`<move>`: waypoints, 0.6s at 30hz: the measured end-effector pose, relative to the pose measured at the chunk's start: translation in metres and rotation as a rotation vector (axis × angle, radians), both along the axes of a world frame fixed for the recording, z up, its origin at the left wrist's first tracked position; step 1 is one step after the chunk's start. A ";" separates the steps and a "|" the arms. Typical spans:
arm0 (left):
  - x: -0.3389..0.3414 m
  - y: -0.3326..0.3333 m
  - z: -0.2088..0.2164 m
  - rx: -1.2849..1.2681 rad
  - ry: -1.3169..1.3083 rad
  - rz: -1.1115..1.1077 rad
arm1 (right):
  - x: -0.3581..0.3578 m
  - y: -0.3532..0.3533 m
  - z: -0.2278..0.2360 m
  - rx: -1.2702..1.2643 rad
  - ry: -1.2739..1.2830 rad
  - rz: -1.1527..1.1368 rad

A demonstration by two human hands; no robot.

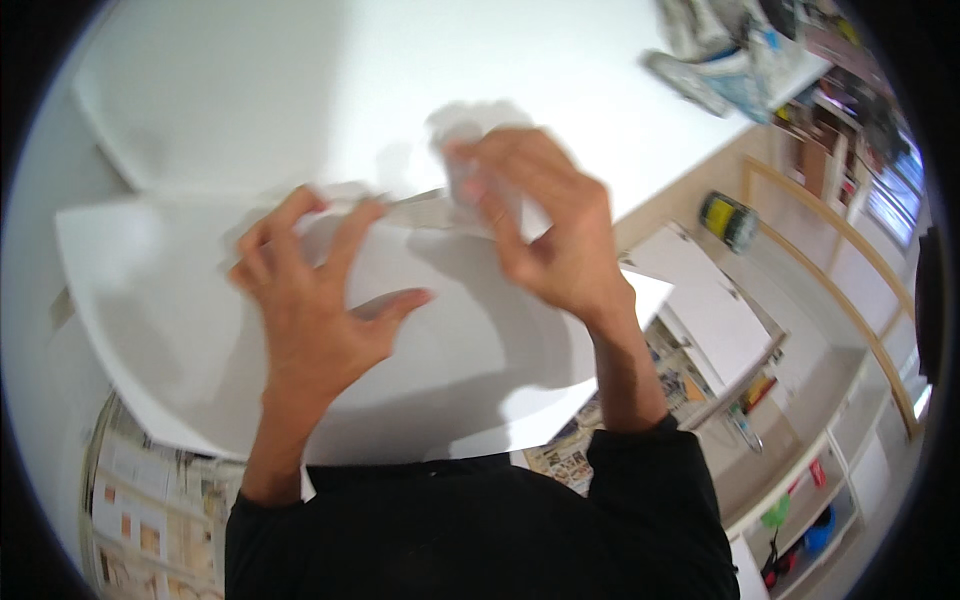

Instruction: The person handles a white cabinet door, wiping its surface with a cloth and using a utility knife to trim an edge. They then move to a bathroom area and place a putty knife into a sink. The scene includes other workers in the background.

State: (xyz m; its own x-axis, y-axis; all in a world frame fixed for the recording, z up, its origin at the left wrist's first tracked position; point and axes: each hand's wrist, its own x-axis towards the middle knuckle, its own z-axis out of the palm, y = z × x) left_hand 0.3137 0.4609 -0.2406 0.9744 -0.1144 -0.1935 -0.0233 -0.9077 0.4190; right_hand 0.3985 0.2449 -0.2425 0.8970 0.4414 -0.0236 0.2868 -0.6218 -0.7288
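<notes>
A large white sheet (400, 380) lies in front of me, its far edge meeting another white surface (480, 60). Along that seam shows a short, pale beige strip (425, 211). My left hand (325, 310) is spread on the sheet, with fingertips at the seam left of the strip and the thumb apart. My right hand (555, 215) is closed, its fingers pinched round a whitish, partly see-through piece (468, 190) at the strip's right end. Motion blur hides what that piece is.
Crumpled grey-white cloths (715, 65) lie at the far right of the white surface. A dark can with a yellow-green band (728, 221) stands further right, near a white panel (700, 300). Newspapers (150, 500) cover the area below. Shelves (820, 500) stand at lower right.
</notes>
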 end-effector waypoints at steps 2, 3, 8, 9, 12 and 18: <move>0.005 0.000 0.006 -0.021 0.026 -0.010 | 0.025 -0.044 0.003 -0.123 -0.251 -0.290; 0.007 0.002 0.008 -0.006 0.046 -0.010 | 0.038 -0.071 0.004 -0.290 -0.403 -0.302; 0.011 0.000 0.000 -0.032 -0.006 -0.053 | 0.090 -0.148 0.000 -0.708 -0.516 -0.065; 0.013 0.000 0.000 -0.028 -0.002 -0.062 | 0.096 -0.156 -0.002 -0.625 -0.411 -0.091; 0.015 -0.001 0.001 -0.055 0.004 -0.057 | 0.095 -0.149 0.007 -0.715 -0.347 -0.083; 0.012 0.004 0.000 -0.101 0.014 -0.007 | 0.052 -0.062 0.009 0.239 0.145 -0.454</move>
State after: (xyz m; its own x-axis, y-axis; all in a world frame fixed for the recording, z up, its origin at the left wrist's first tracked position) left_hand 0.3254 0.4650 -0.2401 0.9709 -0.1410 -0.1937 -0.0234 -0.8604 0.5090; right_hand 0.4507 0.1825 -0.2330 0.9940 0.0179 -0.1079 -0.0868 -0.4714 -0.8777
